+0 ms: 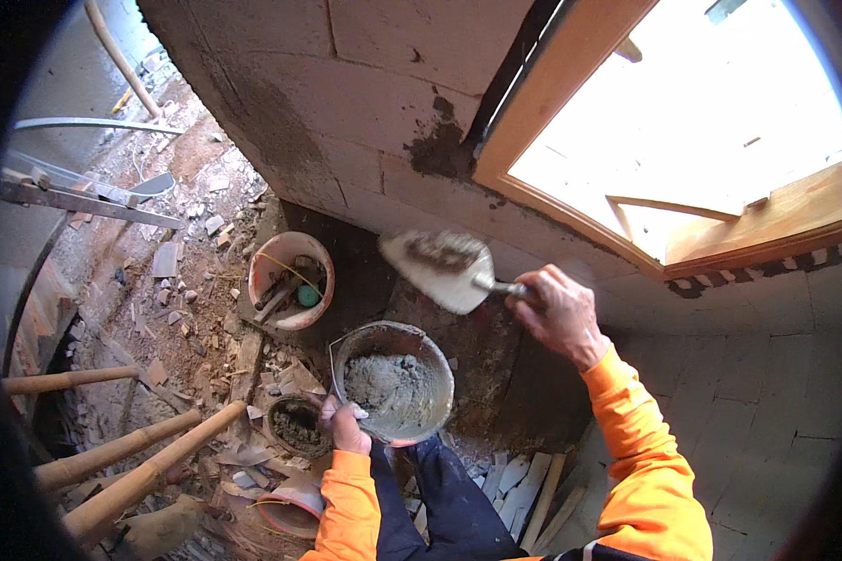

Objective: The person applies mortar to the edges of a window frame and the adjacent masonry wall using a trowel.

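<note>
My right hand (563, 315) is closed round the handle of a trowel (460, 292), slightly blurred, with its broad blade pointing left. A patch of grey-brown mortar (444, 251) lies on the blade, in front of the block wall. Lower down, my left hand (344, 425) grips the near-left rim of a bucket (437, 348), tipped so its mouth faces me. Wet grey mortar (384, 383) fills part of this bucket and coats its inner wall. The left fingertips are partly hidden by the bucket. Both forearms wear orange sleeves.
A wooden window frame (571, 103) is set in the block wall (271, 84) at the right. Left of my bucket stands another bucket (320, 252) with tools inside. A smaller container (273, 425) sits below it. Bamboo poles (150, 439), rubble (164, 309) and wood strips (533, 496) surround me.
</note>
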Demonstrator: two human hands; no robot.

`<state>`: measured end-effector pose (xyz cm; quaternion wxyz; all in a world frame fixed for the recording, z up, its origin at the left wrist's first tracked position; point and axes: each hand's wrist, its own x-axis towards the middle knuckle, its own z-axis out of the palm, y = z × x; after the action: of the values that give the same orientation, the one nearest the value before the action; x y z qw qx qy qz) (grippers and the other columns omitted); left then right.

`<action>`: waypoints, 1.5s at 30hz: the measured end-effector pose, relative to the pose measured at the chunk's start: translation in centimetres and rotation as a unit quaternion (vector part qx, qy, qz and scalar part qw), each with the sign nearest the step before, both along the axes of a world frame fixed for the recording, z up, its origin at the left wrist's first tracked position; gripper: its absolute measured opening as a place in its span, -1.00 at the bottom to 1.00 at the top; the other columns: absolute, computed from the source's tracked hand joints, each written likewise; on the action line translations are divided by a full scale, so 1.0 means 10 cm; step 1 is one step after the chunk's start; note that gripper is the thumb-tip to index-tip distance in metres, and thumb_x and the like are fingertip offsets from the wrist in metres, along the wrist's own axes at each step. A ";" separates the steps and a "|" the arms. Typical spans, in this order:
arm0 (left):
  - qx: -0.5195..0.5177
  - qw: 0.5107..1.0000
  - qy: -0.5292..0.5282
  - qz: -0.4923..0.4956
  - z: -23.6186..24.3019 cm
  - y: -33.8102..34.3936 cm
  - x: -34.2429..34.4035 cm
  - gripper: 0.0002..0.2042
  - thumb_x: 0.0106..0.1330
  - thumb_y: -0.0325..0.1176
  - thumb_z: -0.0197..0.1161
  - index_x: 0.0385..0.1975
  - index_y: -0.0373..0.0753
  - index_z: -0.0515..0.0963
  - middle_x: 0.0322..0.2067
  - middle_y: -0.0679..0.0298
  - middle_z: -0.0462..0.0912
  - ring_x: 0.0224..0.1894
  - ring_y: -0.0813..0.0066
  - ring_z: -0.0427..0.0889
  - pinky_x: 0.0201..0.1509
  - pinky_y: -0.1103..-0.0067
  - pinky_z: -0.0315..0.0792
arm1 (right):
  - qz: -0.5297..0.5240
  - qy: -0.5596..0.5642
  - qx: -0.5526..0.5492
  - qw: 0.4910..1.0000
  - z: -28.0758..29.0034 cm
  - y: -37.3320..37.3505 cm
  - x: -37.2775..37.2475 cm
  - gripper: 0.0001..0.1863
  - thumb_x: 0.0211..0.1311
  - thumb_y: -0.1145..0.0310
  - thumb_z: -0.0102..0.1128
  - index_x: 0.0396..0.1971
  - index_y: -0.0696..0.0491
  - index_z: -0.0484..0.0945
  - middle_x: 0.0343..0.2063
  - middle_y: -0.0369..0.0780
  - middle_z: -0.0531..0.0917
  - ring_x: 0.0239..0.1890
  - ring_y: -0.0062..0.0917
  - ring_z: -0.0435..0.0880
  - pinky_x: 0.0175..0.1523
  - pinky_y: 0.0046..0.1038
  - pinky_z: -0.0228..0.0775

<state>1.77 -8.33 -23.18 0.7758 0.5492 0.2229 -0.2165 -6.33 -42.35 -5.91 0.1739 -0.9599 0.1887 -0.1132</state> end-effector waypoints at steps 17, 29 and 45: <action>0.042 0.998 0.031 0.028 -0.36 0.94 0.30 -0.48 -0.27 -0.58 -0.02 -0.15 -0.44 0.56 -0.22 0.21 0.65 -0.23 0.42 0.61 -0.13 0.63 0.47 | -0.105 -0.304 0.416 0.851 -0.37 0.05 0.54 -0.89 0.26 0.46 0.15 -0.30 0.19 0.55 -0.58 -0.33 0.54 -0.60 -0.69 0.49 -0.51 -0.64 0.36; 0.007 0.998 0.021 0.057 -0.37 1.05 0.38 -0.38 -0.28 -0.63 -0.06 -0.04 -0.47 0.54 -0.14 0.14 0.66 -0.18 0.37 0.63 -0.07 0.62 0.48 | -0.207 0.002 -0.009 0.978 -0.55 0.03 0.58 -0.74 0.18 0.20 0.23 -0.34 0.12 0.56 -0.47 -0.03 0.62 -0.36 -0.11 0.63 -0.26 -0.21 0.45; 0.015 0.999 0.034 -0.038 -0.33 1.26 0.72 -0.41 -0.29 -0.66 -0.06 -0.07 -0.42 0.53 -0.18 0.19 0.62 -0.23 0.39 0.58 -0.12 0.62 0.44 | -0.315 -0.051 -0.061 0.946 -0.36 0.54 0.51 -0.67 0.17 0.15 0.27 -0.24 0.11 0.56 -0.40 -0.06 0.62 -0.33 -0.15 0.63 -0.23 -0.24 0.45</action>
<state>8.94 4.28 -26.47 0.7507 0.5610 0.2316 -0.2609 -1.27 -36.93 -9.47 0.0802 -0.8530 0.4656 -0.2218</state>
